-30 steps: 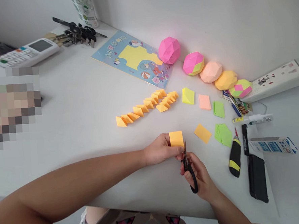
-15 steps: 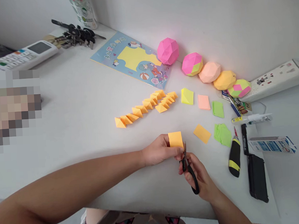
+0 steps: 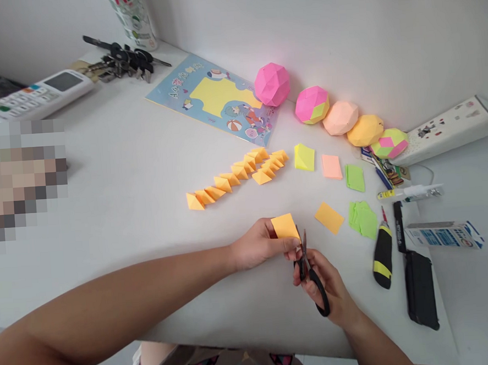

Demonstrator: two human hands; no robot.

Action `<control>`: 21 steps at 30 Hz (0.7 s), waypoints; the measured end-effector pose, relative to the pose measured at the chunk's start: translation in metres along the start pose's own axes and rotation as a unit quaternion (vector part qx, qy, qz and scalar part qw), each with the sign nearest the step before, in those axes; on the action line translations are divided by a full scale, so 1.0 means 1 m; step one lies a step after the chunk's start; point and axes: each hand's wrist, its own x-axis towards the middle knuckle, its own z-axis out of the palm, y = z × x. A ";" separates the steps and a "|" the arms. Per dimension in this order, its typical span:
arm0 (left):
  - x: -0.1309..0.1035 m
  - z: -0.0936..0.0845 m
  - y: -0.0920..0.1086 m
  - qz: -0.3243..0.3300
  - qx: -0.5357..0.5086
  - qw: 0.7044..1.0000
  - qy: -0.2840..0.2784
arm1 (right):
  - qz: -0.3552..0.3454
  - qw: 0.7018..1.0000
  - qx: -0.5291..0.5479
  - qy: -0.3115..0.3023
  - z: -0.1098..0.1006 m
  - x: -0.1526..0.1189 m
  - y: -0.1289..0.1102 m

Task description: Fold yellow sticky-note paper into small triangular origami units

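Observation:
Between thumb and fingers, my left hand pinches a small orange paper square. Black-handled scissors are in my right hand, blades parted and pointing away from me at the paper's right edge. Whether the blades touch the paper is hard to make out. Beyond my hands lie rows of folded orange paper pieces. A flat orange paper piece rests to the right, beside light green paper pieces.
Faceted paper balls, one a pink ball, line the wall. A blue paper pack, keys and a white remote lie at the back left. A black-and-yellow tool handle and a black case sit at the right edge.
The orange square has tilted and shifted slightly left in my left hand. The scissor blades have parted wider, and my right hand has moved slightly right.

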 end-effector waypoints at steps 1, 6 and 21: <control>0.000 0.000 0.000 -0.002 0.001 1.000 0.010 | -0.018 1.000 0.003 0.014 -0.001 0.000 -0.001; 0.001 0.000 0.000 -0.006 0.021 0.999 0.032 | -0.065 0.969 -0.096 0.220 -0.022 0.003 -0.004; 0.000 0.000 -0.010 -0.011 0.070 0.996 0.050 | -0.021 0.618 -0.512 0.596 -0.118 -0.009 0.007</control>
